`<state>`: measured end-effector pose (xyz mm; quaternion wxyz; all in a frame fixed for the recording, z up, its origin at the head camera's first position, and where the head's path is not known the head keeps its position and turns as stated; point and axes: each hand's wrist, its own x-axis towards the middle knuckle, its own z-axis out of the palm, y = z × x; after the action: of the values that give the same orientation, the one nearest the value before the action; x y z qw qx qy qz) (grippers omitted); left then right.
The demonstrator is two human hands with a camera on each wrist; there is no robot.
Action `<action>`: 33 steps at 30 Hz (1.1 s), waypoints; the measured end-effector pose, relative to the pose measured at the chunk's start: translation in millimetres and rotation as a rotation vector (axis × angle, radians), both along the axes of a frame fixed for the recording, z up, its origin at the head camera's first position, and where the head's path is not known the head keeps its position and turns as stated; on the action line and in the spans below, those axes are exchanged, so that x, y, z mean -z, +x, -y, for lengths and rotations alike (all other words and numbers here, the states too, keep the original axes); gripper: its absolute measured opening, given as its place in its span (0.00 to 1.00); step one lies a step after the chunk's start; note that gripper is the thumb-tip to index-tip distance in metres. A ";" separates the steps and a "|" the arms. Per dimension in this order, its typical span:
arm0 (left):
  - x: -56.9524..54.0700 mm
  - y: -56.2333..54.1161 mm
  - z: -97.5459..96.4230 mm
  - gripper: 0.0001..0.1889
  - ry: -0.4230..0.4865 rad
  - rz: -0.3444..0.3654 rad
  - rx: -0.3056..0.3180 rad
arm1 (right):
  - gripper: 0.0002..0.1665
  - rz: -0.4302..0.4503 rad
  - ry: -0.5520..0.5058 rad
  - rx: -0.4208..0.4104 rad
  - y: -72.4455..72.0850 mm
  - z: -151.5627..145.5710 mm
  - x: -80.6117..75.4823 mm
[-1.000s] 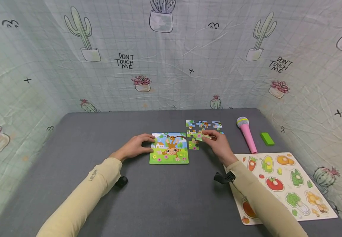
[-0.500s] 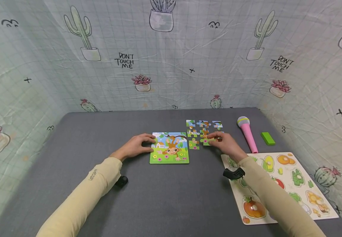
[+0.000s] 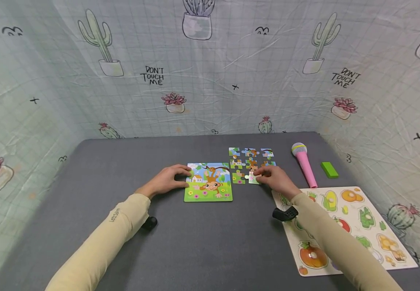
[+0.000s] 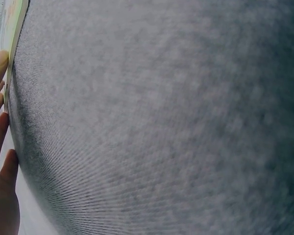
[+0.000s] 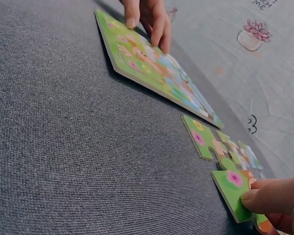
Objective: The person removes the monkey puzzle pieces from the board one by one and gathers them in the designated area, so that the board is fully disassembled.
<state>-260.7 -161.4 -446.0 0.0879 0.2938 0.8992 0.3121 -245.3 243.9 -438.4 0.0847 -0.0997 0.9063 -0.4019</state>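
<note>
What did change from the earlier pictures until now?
The right hand carried the green puzzle piece toward the person and lowered it beside the loose pieces; it still pinches it. The left hand stayed on the monkey puzzle board.

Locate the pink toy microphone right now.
In the head view the pink toy microphone lies on the grey table, far right, between the loose puzzle pieces and the green block, just beyond the vegetable peg board.

walls: pale cactus-print cloth (image 3: 232, 81) (reads "DON'T TOUCH ME") | table: grey fabric top (image 3: 202, 242) | light: even
</note>
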 end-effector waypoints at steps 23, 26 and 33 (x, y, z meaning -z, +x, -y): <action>-1.6 -0.3 -0.4 0.21 0.010 0.014 0.003 | 0.17 0.133 -0.099 -0.045 -5.5 -9.1 -7.8; -2.8 0.3 -0.3 0.21 0.016 0.012 0.006 | 0.15 0.056 -0.027 -0.050 -4.7 -6.3 -5.6; -4.4 1.7 -0.8 0.21 0.011 0.008 0.005 | 0.13 -0.061 0.080 -0.065 -3.4 -1.3 -2.8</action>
<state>-259.0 -160.6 -441.6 0.0905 0.2954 0.8964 0.3178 -248.7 245.2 -435.6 0.0740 -0.1377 0.9201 -0.3591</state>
